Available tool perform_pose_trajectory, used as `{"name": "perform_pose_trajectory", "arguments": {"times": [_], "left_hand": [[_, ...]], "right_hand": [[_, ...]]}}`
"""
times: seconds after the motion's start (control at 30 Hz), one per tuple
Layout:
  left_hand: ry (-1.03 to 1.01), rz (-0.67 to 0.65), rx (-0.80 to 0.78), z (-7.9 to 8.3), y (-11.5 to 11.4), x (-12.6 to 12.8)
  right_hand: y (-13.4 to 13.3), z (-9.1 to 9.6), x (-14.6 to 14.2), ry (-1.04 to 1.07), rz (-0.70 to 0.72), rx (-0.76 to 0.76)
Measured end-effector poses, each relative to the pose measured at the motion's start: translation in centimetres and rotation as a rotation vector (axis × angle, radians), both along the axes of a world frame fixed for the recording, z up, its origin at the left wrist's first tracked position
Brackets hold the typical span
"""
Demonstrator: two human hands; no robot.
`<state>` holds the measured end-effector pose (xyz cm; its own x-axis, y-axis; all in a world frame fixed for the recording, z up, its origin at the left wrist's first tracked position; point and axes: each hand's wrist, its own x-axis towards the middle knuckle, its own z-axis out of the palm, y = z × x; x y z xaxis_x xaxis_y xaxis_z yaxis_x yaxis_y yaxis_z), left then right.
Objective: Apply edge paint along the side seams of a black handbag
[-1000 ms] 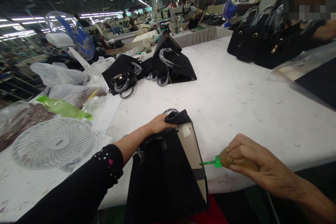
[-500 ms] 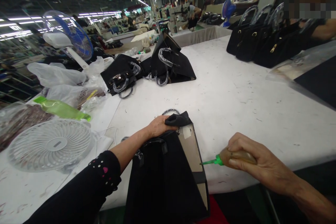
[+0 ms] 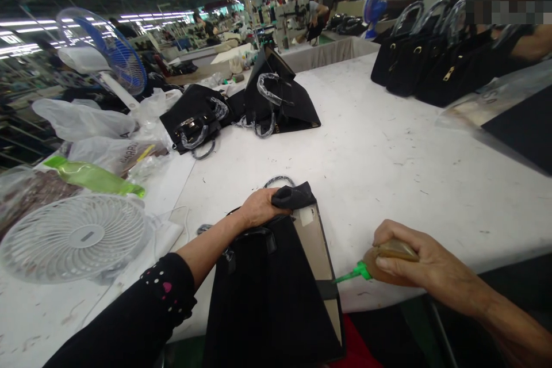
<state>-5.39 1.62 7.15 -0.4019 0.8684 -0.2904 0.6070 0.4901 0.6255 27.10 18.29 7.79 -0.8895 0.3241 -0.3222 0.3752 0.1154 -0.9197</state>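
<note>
1. Head view. A black bag (image 3: 267, 293) is lying at the near edge of the white table (image 3: 388, 172), its lower part hanging past the edge and cut off by the frame bottom.
2. The left hand (image 3: 259, 208) is closed on a folded black flap (image 3: 293, 195) at the far end of the bag; the fingertips are hidden under the fabric.
3. The right hand (image 3: 414, 267) is wrapped tight round a brownish squeeze bottle (image 3: 386, 259). Its green nozzle (image 3: 351, 273) is pointed at the bag's right side, the tip touching or just beside a dark strip on the tan inner board (image 3: 317, 247); which one cannot be told.
4. Writing: faint dark letters are seen on a plastic sack (image 3: 116, 152) at the left, too small to be read. No label is visible on the bottle.
5. Open room: bare tabletop is seen between the bag and two black handbags (image 3: 241, 109) with wrapped handles further off; the right half of the table is open up to a row of upright handbags (image 3: 431, 63).
6. A white fan (image 3: 77, 238) lies flat at the left beside a green bottle (image 3: 92, 177); a blue fan (image 3: 116, 57) stands behind.
7. A co-worker's arm (image 3: 532, 43) is seen at top right, partly cut off.
</note>
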Motion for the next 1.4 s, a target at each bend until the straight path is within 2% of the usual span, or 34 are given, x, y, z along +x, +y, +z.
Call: {"name": "perform_pose_trajectory", "arguments": {"times": [0.03,0.17,0.3,0.4,0.5,0.73,0.9,1.0,1.07,1.17,1.3,1.4], "left_hand": [[0.008,-0.001,-0.004,0.0,0.0,0.1],[0.023,-0.020,-0.020,0.1,0.2,0.2],[0.041,-0.031,-0.046,0.2,0.3,0.3],[0.057,-0.054,-0.065,1.0,0.3,0.6],[0.151,-0.067,-0.101,3.4,0.2,1.2],[0.431,-0.103,-0.081,11.3,-0.2,2.9],[0.676,-0.144,0.025,15.8,-0.5,3.6],[0.772,-0.166,0.069,17.4,-0.5,4.1],[0.778,-0.202,0.097,17.4,-0.4,4.4],[0.701,-0.254,0.101,15.8,-0.2,4.6],[0.657,-0.278,0.064,13.1,0.6,4.1],[0.689,-0.271,0.071,12.0,1.8,3.6]], "right_hand": [[0.0,0.0,0.1,-0.010,-0.004,0.013],[-0.2,0.1,0.3,0.006,0.042,-0.088],[-0.3,-0.1,0.2,0.002,-0.001,0.003],[-0.5,0.2,0.0,0.018,0.047,-0.024],[-0.8,0.6,-0.2,0.083,0.077,0.084],[-0.5,0.5,-1.2,0.384,0.129,0.495],[0.0,0.4,-2.7,0.582,0.016,0.641],[0.5,0.3,-3.8,0.671,-0.068,0.749],[0.9,0.1,-4.6,0.679,-0.093,0.836],[1.5,-0.9,-5.6,0.635,-0.088,0.902],[2.1,-2.8,-6.2,0.611,-0.102,0.895],[2.8,-4.0,-6.1,0.614,-0.161,0.870]]}}
